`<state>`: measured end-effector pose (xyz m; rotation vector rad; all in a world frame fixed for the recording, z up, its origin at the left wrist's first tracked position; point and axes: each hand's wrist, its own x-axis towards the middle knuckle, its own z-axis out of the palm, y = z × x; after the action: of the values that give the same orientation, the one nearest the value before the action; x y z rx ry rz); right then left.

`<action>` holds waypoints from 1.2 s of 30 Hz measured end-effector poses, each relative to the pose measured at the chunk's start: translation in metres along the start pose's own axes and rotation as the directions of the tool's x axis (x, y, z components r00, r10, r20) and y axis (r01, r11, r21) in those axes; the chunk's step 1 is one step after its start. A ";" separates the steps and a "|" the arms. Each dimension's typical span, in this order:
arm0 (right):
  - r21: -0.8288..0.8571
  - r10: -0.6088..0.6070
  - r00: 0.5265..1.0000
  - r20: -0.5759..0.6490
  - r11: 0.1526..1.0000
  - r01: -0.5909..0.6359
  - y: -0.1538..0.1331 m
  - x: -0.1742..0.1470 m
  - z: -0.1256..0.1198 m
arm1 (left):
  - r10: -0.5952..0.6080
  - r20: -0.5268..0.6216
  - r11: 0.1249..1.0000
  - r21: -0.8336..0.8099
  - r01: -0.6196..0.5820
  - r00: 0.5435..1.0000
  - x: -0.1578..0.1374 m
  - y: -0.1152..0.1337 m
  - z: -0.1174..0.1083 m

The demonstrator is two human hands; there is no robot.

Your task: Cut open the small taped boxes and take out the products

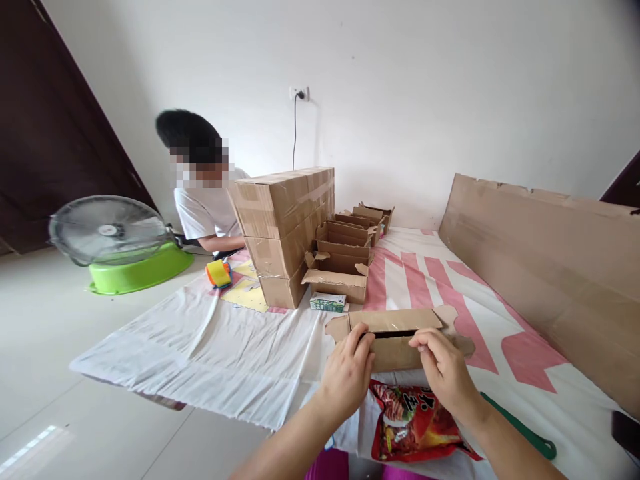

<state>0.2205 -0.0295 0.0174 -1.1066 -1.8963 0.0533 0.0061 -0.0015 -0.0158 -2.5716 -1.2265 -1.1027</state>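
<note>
Across the cloth-covered table [240, 353], a cardboard panel [540, 267] stands to my right; the stacked boxes [280, 233] block the left, with open boxes [340, 283] alongside. My carton [397, 353] lies before me, long axis left to right, slit facing up. A red packet [415, 427] crowds its near side. My left hand [347, 367] and right hand [443, 367], fingers curled nearly closed, grip its near flap.

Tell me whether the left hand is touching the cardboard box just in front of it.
Touching. The head view shows it: the left hand has its bent fingers on the cardboard box, near the left end of its dark slit.
</note>
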 end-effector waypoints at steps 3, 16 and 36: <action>-0.050 -0.029 0.999 0.017 0.998 0.029 0.001 0.016 -0.004 | 0.000 -0.021 1.000 0.016 0.001 1.000 -0.005 0.005 0.000; -0.156 -0.093 0.781 0.618 0.959 0.237 0.009 0.096 0.005 | 0.008 -0.033 1.000 0.030 -0.007 0.999 -0.011 0.012 -0.005; -0.257 -0.102 0.793 0.601 0.915 0.312 0.005 0.090 0.011 | 0.006 -0.051 1.000 0.023 -0.005 0.999 -0.014 0.013 -0.003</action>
<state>0.1993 0.0421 0.0699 -1.1859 -2.6556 -0.0849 0.0074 -0.0204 -0.0197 -2.5122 -1.2129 -1.1394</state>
